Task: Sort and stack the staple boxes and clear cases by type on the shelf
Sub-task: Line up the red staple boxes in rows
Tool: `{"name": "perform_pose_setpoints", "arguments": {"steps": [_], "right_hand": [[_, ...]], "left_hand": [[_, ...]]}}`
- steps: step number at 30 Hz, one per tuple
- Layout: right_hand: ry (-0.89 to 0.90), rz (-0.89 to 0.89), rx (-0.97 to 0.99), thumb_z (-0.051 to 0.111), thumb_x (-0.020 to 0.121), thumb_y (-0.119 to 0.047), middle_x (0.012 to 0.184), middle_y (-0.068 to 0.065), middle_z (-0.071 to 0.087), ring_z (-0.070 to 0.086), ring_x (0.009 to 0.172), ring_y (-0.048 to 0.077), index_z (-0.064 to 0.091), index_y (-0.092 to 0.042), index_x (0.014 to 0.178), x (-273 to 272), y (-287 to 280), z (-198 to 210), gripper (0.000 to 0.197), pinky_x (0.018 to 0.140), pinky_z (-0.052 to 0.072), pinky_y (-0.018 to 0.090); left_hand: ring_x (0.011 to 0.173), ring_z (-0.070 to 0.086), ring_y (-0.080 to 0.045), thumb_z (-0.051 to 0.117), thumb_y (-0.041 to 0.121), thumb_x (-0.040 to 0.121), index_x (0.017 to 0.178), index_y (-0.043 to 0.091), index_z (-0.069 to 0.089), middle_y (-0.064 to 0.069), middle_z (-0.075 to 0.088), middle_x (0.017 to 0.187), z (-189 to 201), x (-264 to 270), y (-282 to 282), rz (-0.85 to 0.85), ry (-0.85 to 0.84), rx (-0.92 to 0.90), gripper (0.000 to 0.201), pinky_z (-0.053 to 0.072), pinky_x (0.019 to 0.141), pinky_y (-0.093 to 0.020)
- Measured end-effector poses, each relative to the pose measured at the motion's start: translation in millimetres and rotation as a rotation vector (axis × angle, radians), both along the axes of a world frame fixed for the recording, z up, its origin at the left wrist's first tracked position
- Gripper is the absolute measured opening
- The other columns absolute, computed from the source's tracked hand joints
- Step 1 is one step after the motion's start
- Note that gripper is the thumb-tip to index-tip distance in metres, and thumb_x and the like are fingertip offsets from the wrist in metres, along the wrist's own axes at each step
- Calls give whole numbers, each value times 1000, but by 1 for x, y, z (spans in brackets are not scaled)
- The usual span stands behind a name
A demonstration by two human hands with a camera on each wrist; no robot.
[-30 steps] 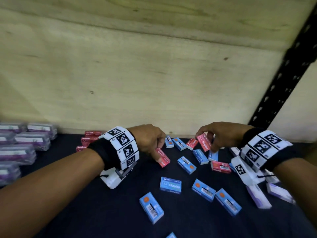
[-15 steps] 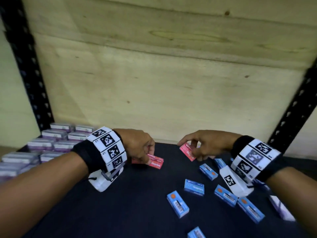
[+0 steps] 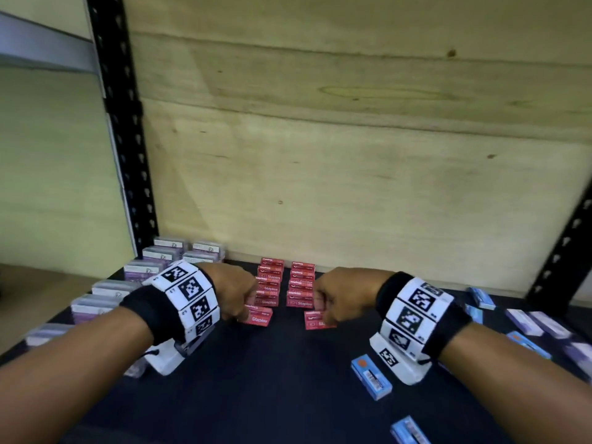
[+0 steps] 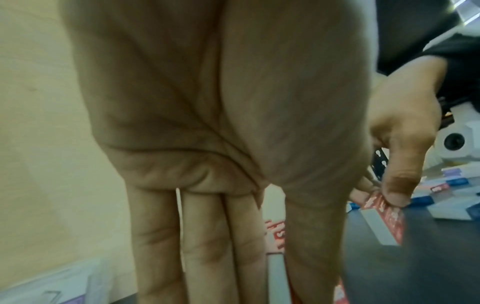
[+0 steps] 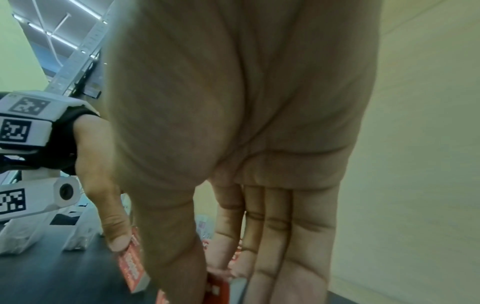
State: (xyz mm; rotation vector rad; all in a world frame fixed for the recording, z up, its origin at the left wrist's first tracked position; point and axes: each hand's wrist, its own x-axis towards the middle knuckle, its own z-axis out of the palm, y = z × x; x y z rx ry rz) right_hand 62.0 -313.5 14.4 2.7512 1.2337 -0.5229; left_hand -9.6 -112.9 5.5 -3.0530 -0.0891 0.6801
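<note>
Both hands were down at the near end of the red rows. The left hand point(image 3: 235, 294) had a red staple box point(image 3: 259, 316) pinched, thumb on the near side and fingers on the far side, and that box sat on the dark shelf point(image 3: 272, 379) just in front of the left row of red boxes point(image 3: 268, 282). From the right wrist view the left thumb point(image 5: 116, 232) pressed on the box's edge. The right hand point(image 3: 339, 294) did the same with a second red box point(image 3: 315, 319), thumb and fingers clamped on it, right at the near end of the right row of red boxes point(image 3: 301, 285). In the left wrist view the right thumb point(image 4: 397, 185) sat on top of that box.

The word "Staples" read in white on the held boxes and on several in the rows; some lay turned so the print ran upside down.

Clear cases point(image 3: 141, 272) with purple labels stood stacked at the far left. Blue boxes point(image 3: 371, 376) lay scattered at the near right, one showing an orange dot and a barcode, with more clear cases point(image 3: 538, 325) loose at the right edge.
</note>
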Motion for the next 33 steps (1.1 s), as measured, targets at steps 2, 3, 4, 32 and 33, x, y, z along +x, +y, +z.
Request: {"name": "perform_pose_setpoints", "arguments": {"steps": [2, 3, 4, 32, 33], "right_hand": [[-29, 5, -36, 69, 87, -22, 93, -5, 65, 60, 87, 16, 69, -18, 100, -4, 7, -3, 13, 74, 49, 28], [-37, 2, -48, 68, 88, -21, 97, -3, 67, 61, 88, 17, 70, -16, 102, -6, 10, -4, 15, 75, 51, 29], [-44, -3, -56, 67, 88, -20, 102, 0, 69, 63, 90, 19, 70, -13, 104, -7, 12, -5, 17, 77, 52, 31], [124, -154, -120, 58, 99, -19, 75, -7, 56, 53, 57, 5, 60, -11, 120, -11, 11, 6, 22, 47, 46, 13], [117, -143, -123, 56, 100, -18, 74, -7, 54, 50, 56, 4, 59, -11, 122, -12, 12, 7, 23, 42, 43, 11]], "left_hand": [[85, 66, -15, 69, 31, 87, 95, 26, 56, 5, 70, 89, -3, -1, 3, 11, -15, -1, 16, 49, 74, -27], [86, 67, -15, 71, 32, 85, 93, 27, 56, 5, 70, 90, -4, -1, 5, 22, -21, -12, 17, 50, 76, -28], [88, 67, -16, 73, 33, 83, 91, 28, 58, 5, 69, 92, -5, -2, 6, 30, -25, -18, 18, 51, 77, -29], [74, 72, -12, 61, 28, 94, 93, 26, 51, 8, 66, 72, -8, 0, 3, 71, -17, -96, 11, 54, 77, -29], [74, 73, -11, 61, 28, 94, 94, 26, 51, 8, 67, 73, -8, 1, 5, 75, -16, -107, 11, 55, 79, -30]]}}
